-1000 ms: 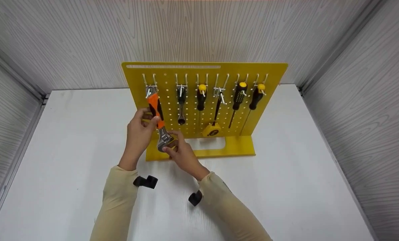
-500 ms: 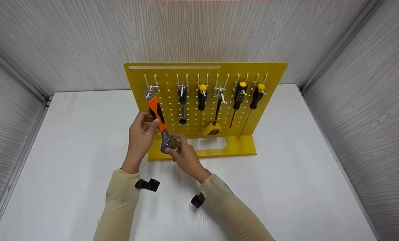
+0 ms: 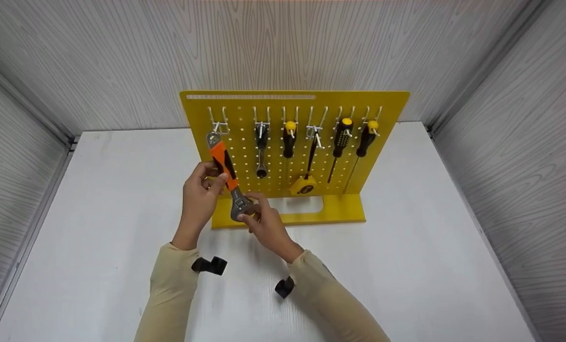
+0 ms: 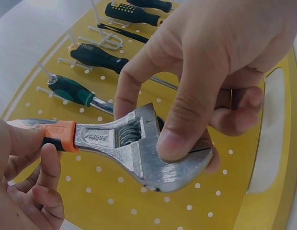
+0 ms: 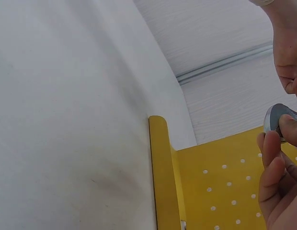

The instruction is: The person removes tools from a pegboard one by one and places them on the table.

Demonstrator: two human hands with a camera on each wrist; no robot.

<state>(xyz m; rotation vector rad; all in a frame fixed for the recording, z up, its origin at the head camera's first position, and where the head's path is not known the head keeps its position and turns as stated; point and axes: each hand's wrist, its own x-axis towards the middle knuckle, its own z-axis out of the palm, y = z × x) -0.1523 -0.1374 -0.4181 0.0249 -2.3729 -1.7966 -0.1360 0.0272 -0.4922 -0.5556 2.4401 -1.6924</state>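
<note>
An adjustable wrench (image 3: 226, 166) with an orange and black handle slants in front of the left part of a yellow pegboard (image 3: 245, 183). My left hand (image 3: 200, 199) holds its handle, thumb in front and fingers behind. The wrench's steel head (image 4: 160, 153) is pinched between the thumb and fingers of my right hand (image 3: 269, 228). In the head view the handle's holed end lies just below the leftmost white hook (image 3: 220, 126). The right wrist view catches only a part of the wrench head (image 5: 275, 117), with the right hand's fingers around it.
Right of the wrench hang a ratchet (image 3: 261, 152), a screwdriver (image 3: 289, 142), a yellow tape measure (image 3: 304, 186) on a black strap, and two more screwdrivers. The pegboard's base (image 3: 344, 209) stands on a white table (image 3: 416, 237). Wood-grain panels enclose the back and sides.
The wrench has come down and toward me, its holed end dropping below the leftmost hook. Both hands have moved with it, keeping the same hold. The view has shifted slightly.
</note>
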